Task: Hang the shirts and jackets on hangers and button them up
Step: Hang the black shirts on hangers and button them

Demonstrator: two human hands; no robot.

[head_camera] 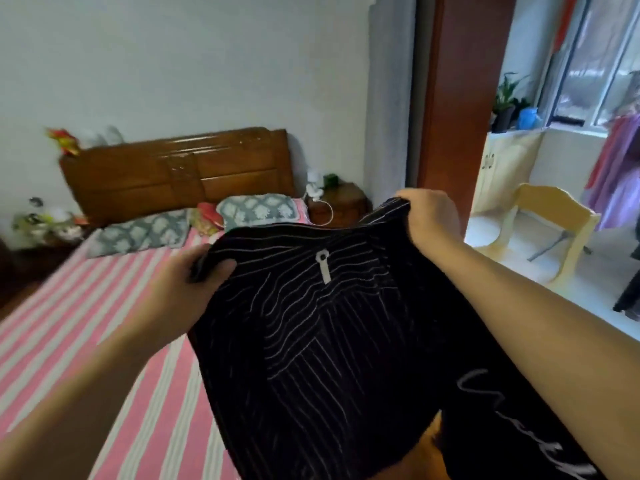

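A: What room do we have around us?

B: The bed (86, 341) fills the frame from nine o'clock down to six, its pink-and-white striped sheet flat and bare out to the near edge. Pale floor (571, 296) opens at three o'clock, past the red-brown door frame (460, 98), with a light wooden chair (554, 223) standing on it.

A: And where is the garment?

B: We hold the black pinstriped shirt (329, 341) up in the air at the centre, over the bed's right edge. Its top edge runs from our left hand (194, 282) at nine o'clock up to our right hand (433, 216) at one o'clock. The long axis drops from that edge toward six o'clock, out of the frame.

A: How are the hands set?

B: Left thumb lies on top and the fingers curl under, pinching a shoulder. The right hand grips the opposite corner with the fingers curled over bunched cloth.

A: Texture?

B: The cloth is soft and dark, with thin pale stripes that bend where it sags. A small whitish tab (323, 266) with a ring hangs just below the top edge, and pale script shows at five o'clock. Behind stand a glossy carved wooden headboard (180, 171) and two grey floral pillows (256, 211).
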